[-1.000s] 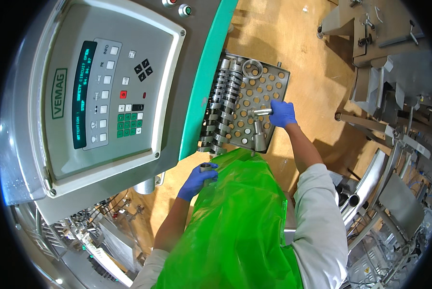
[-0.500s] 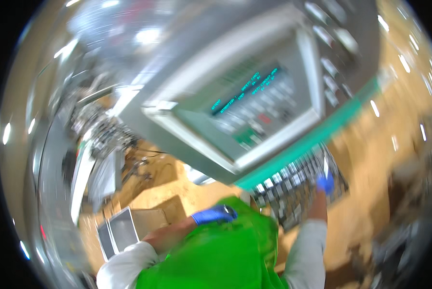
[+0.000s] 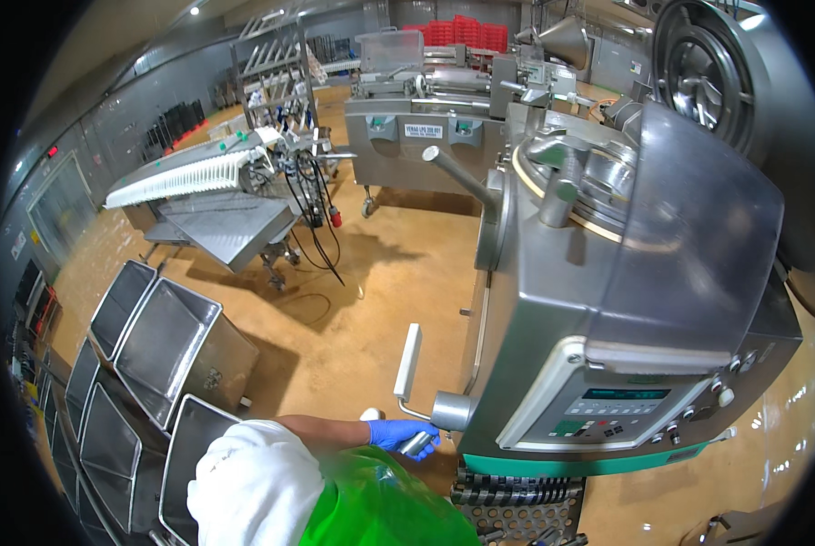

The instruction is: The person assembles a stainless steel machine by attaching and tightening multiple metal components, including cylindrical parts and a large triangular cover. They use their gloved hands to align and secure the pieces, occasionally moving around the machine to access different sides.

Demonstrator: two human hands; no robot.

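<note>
My left hand (image 3: 394, 435), in a blue glove, is closed around a short, shiny metal cylinder (image 3: 417, 444). It is just below and left of a round metal outlet (image 3: 451, 411) on the side of a large steel machine (image 3: 553, 300). A white paddle-shaped lever (image 3: 408, 360) on a bent rod rises beside that outlet. Under the machine's green lower edge, a perforated metal rack (image 3: 526, 517) carries rows of dark and silvery parts. My right hand does not show in the picture.
Several steel tub carts (image 3: 166, 341) stand close on my left. Farther off are a conveyor table (image 3: 230, 227) with hanging cables (image 3: 315, 209) and another steel machine (image 3: 426, 146). The control panel (image 3: 608, 409) faces the near side. Red crates (image 3: 467, 35) are stacked at the back.
The view has swung up and left from the blurred panel, and the tub carts and room now show. My right hand, earlier over the rack, has gone out of view. The left still holds something.
</note>
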